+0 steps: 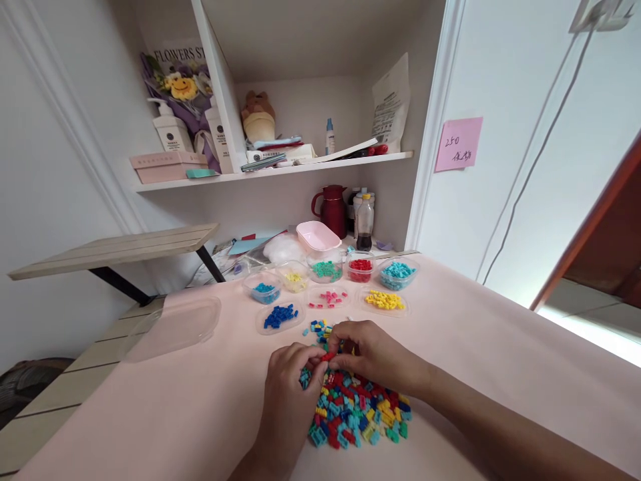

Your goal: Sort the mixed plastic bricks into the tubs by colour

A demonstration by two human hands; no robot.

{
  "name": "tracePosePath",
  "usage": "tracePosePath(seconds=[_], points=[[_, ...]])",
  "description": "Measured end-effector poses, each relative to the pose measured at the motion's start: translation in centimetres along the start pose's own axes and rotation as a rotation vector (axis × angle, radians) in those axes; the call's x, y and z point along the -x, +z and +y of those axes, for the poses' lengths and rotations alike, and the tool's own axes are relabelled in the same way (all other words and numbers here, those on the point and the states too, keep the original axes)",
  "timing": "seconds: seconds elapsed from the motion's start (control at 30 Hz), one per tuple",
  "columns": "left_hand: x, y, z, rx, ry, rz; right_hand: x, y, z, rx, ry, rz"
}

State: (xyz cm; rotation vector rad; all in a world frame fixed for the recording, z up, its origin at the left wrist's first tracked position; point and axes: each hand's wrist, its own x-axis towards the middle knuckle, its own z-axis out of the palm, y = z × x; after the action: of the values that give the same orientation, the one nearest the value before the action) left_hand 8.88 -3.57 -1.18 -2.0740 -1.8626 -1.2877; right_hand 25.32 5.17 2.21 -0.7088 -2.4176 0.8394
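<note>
My left hand (290,387) and my right hand (373,351) meet over a heap of small mixed-colour bricks (358,411) on the pink table (200,414). Both pinch a small red brick (328,357) between their fingertips. Beyond the heap lie clear lids with dark blue bricks (279,315), pink bricks (328,298) and yellow bricks (383,300). Behind them stand clear tubs with blue (264,291), yellow (294,277), green (326,269), red (360,268) and light blue bricks (397,272).
A large clear lid (175,326) lies at the left of the table. A pink bowl (318,236), a red jug (333,208) and a bottle (364,224) stand at the back. A wooden board (120,248) juts out at the left. A shelf (275,170) holds clutter.
</note>
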Motion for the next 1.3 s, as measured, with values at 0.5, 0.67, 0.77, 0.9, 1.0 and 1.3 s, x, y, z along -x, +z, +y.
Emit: tracePosePath(seconds=[0.5, 0.67, 0.77, 0.9, 1.0, 1.3], points=[[0.0, -0.2, 0.0, -0.007, -0.062, -0.017, 0.0, 0.1, 0.2, -0.096, 0.020, 0.035], [0.3, 0.0, 0.0, -0.018, -0.030, -0.011, 0.1, 0.2, -0.1, -0.071, 0.008, 0.028], [0.3, 0.0, 0.1, -0.019, -0.014, -0.005, 0.1, 0.1, -0.2, -0.074, -0.033, 0.017], [0.3, 0.0, 0.2, -0.014, -0.032, 0.002, -0.1, 0.1, 0.2, -0.168, -0.055, -0.002], [0.3, 0.0, 0.1, -0.016, -0.040, 0.014, -0.2, 0.3, 0.6, -0.274, -0.029, -0.011], [0.2, -0.1, 0.1, -0.011, -0.046, 0.037, -0.2, 0.3, 0.5, -0.340, 0.019, -0.002]])
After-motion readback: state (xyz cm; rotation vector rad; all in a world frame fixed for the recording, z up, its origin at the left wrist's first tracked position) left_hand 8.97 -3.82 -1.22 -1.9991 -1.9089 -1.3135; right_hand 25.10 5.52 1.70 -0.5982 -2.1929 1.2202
